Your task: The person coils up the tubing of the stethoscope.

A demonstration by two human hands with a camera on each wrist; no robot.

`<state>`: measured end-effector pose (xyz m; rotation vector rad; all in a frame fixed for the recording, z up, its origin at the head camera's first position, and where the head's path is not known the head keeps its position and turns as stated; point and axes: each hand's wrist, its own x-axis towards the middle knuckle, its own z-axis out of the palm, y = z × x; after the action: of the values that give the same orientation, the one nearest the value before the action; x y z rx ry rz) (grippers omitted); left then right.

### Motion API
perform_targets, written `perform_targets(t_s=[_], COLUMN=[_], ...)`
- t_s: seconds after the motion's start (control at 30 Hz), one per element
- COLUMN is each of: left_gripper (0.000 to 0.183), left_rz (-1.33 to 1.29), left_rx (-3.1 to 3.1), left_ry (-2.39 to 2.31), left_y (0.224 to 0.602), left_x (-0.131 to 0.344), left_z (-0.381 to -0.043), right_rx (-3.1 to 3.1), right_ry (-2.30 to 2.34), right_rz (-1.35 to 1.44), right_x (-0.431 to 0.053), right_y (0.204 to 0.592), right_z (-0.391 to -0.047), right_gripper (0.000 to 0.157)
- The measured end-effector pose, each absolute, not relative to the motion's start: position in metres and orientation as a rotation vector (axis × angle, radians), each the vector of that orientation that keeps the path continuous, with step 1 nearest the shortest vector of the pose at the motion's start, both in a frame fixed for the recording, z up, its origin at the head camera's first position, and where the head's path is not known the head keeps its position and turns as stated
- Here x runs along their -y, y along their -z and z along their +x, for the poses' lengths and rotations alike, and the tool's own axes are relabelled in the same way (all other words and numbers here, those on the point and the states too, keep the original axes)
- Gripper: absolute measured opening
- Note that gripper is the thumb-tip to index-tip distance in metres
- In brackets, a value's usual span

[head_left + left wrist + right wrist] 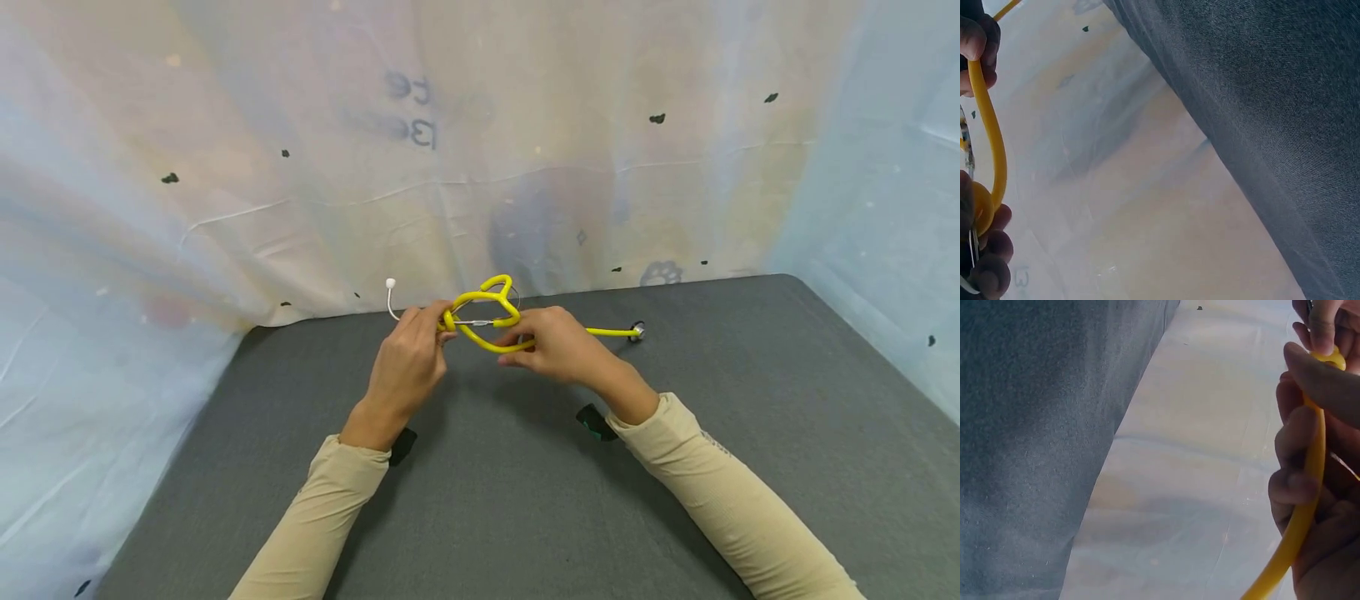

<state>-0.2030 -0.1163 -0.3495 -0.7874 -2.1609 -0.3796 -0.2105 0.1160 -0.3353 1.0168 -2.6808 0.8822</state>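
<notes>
Pinching a yellow stethoscope (480, 295) at the centre of the head view, the left hand (408, 358) is closing its fingers around the knotted tubing and metal binaural at the loop's left side. The right hand (558, 346) is gripping the yellow tube at the loop's lower right, its fingers curling narrowly round it. A white ear tip (390, 284) is sticking up left of centre, while the metal chest piece (637, 332) is showing right of centre, past the right hand. The dark grey bench (487, 500) is filling the lower frame; a pale sheet (525, 125) is hanging across the top.
</notes>
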Motion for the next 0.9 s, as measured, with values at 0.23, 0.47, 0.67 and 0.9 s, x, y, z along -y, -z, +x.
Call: perform_targets(t_s=[0.23,0.47,0.67,0.9], left_gripper=[0.028,0.03,0.022,0.022], left_rz=[-0.705,-0.625,-0.679,-0.789], left_rx=[2.187,2.233,2.161,2.102], left_ry=[0.422,0.453,0.397,0.33], left_y=[0.346,0.344,0.346,0.353], left_x=[0.123,0.127,0.126,0.121], left_z=[-0.205,-0.205,-0.207,-0.21], right_rx=[2.666,2.665,2.501,2.329], right_ry=[-0.914,-0.91,-0.792,-0.757], right_rz=[0.923,0.85,1.117,1.261], right_x=[-0.114,-0.111,-0.108,-0.11], right_y=[0.339,0.336,0.332,0.33], right_z=[-0.211,-0.208,-0.201,-0.196], right_gripper=[0.025,0.015,0.012,0.012])
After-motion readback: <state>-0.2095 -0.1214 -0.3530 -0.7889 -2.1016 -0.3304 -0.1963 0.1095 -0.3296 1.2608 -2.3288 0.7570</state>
